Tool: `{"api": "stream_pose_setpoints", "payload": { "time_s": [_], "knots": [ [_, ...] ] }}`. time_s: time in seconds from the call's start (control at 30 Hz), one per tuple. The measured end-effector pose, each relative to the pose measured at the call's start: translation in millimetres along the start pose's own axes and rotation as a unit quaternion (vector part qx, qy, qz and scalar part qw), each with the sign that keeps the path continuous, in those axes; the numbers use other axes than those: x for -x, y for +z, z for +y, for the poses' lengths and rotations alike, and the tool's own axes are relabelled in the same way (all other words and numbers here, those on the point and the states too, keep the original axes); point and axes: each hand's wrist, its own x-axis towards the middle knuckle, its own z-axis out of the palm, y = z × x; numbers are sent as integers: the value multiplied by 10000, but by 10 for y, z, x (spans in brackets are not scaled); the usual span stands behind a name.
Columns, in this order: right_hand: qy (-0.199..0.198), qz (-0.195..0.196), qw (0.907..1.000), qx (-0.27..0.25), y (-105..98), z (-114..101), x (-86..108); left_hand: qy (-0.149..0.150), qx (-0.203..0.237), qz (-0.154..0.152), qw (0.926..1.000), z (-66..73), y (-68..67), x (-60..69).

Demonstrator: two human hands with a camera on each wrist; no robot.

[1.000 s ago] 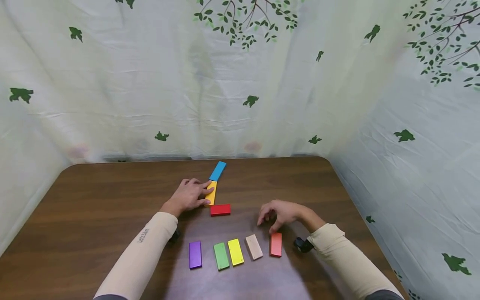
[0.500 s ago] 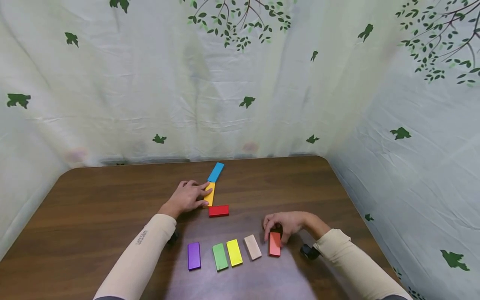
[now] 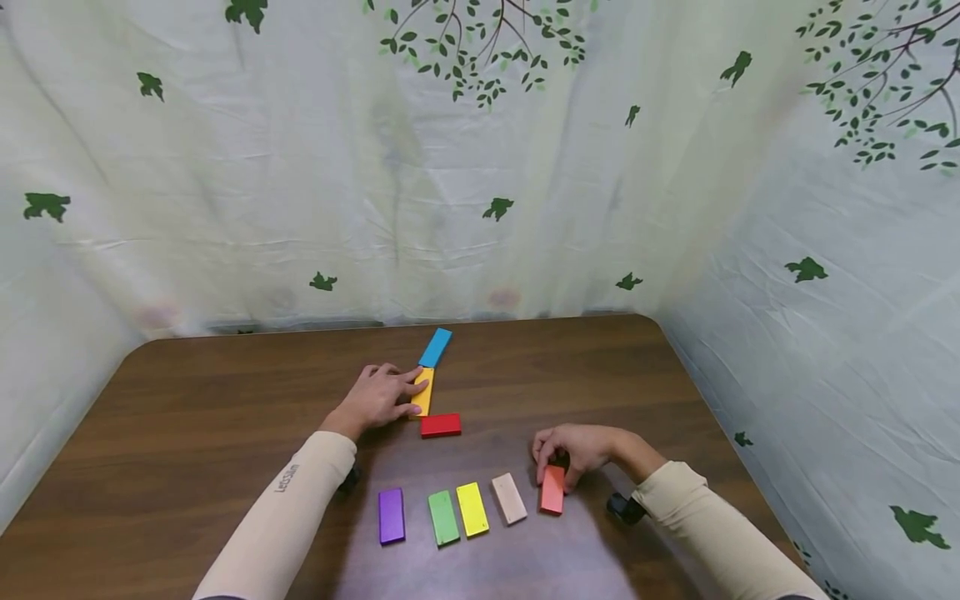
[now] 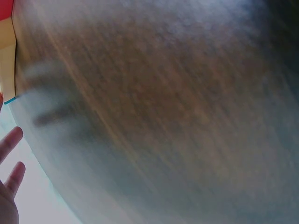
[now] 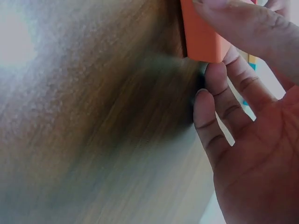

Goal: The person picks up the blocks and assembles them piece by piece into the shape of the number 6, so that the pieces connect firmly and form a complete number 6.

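Note:
In the head view my left hand (image 3: 375, 398) rests its fingertips on an orange-yellow block (image 3: 425, 398). A blue block (image 3: 436, 347) lies slanted at that block's far end, and a red block (image 3: 441, 426) lies crosswise at its near end. My right hand (image 3: 588, 450) pinches a coral-red block (image 3: 552, 490) between thumb and fingers. The right wrist view shows the thumb on one face of this coral block (image 5: 203, 39), with the two outer fingers off it. In the left wrist view only a few of the left fingers (image 4: 14, 179) appear at the edge.
Along the near side of the wooden table (image 3: 247, 392) lie a purple block (image 3: 391, 516), a green block (image 3: 443, 517), a yellow block (image 3: 472, 509) and a beige block (image 3: 509, 498). A leaf-patterned curtain (image 3: 420, 208) hangs behind the table and to both sides.
My right hand has moved from above the coral block's far end to grip it. The left hand stays on the orange-yellow block.

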Motion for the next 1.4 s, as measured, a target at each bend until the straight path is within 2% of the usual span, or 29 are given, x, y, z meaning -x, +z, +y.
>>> {"api": "stream_pose_setpoints", "payload": {
  "time_s": [0.33, 0.57, 0.67, 1.07, 1.4],
  "knots": [
    [47, 506, 9987, 8, -54, 31, -89, 36, 23, 3, 10000, -61, -12, -6],
    [-144, 746, 9970, 170, -139, 71, -192, 42, 80, -16, 10000, -98, -30, -6],
    [-100, 920, 9955, 180, -181, 80, -238, 56, 84, 8, 9999, -114, -25, -16],
    [248, 1661, 9855, 241, -235, 52, -455, 63, 113, -89, 9999, -162, -33, -85],
    [196, 2060, 9778, 312, -243, 22, -680, 75, 153, -130, 9998, -208, -45, -99]
  ]
}}
